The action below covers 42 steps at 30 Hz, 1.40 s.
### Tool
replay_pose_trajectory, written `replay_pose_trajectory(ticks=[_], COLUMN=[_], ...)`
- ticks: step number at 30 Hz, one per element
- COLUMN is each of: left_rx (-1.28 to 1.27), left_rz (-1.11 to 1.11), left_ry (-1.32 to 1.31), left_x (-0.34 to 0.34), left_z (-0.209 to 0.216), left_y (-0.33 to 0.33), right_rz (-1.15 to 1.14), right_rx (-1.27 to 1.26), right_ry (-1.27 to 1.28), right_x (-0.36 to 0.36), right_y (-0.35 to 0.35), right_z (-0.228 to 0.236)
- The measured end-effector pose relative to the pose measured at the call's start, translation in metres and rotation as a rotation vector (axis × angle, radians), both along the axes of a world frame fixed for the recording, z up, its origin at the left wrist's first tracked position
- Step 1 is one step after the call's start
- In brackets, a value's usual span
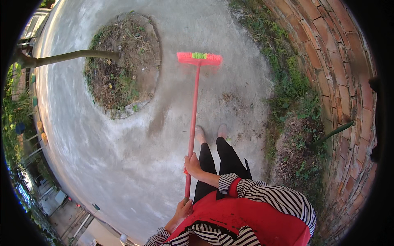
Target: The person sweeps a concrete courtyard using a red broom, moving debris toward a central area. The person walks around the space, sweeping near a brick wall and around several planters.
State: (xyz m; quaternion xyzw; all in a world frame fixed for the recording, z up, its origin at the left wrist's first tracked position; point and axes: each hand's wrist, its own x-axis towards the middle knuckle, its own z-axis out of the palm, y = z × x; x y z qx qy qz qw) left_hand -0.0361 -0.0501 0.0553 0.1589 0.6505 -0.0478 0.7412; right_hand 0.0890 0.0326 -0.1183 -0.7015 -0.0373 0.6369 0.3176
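Both my hands are wrapped round the long red handle of a broom [193, 115]. My right hand [193, 165] grips it partway down the stick, in front of my legs. Closer to my body, my left hand [183, 210] is closed on the handle's top end. The broom's wide head [200, 58] has pink bristles with a green patch in the middle. It lies out ahead of my feet, at or just over the grey concrete floor [230, 41]; which one I cannot tell. Fingers on the far side of the stick are hidden.
A round planting bed [123, 78] with a tree trunk [78, 54] stands to the left of the broom head. Along the right runs a strip of weeds and soil [293, 82] beneath a brick wall [332, 53]. Some dry debris [227, 97] lies ahead of my feet.
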Motion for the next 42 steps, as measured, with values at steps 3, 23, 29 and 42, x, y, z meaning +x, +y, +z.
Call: replay_pose_trajectory(ticks=[3, 23, 29, 42], left_rx=[-0.083, 0.043, -0.139, 0.015], left_rz=[0.242, 0.066, 0.19, 0.021], left_ry=[-0.217, -0.277, -0.286, -0.227], left_x=[0.024, 0.171, 0.11, 0.112], left_z=[-0.021, -0.118, -0.119, -0.069], left_y=[0.017, 0.173, 0.126, 0.086], right_rz=[0.062, -0.108, 0.046, -0.032], right_rx=[0.036, 0.196, 0.08, 0.107], right_ry=[-0.092, -0.39, -0.297, -0.029], right_x=[0.024, 0.187, 0.127, 0.142], right_y=[0.013, 0.188, 0.141, 0.094], right_z=[-0.028, -0.1, -0.136, -0.079])
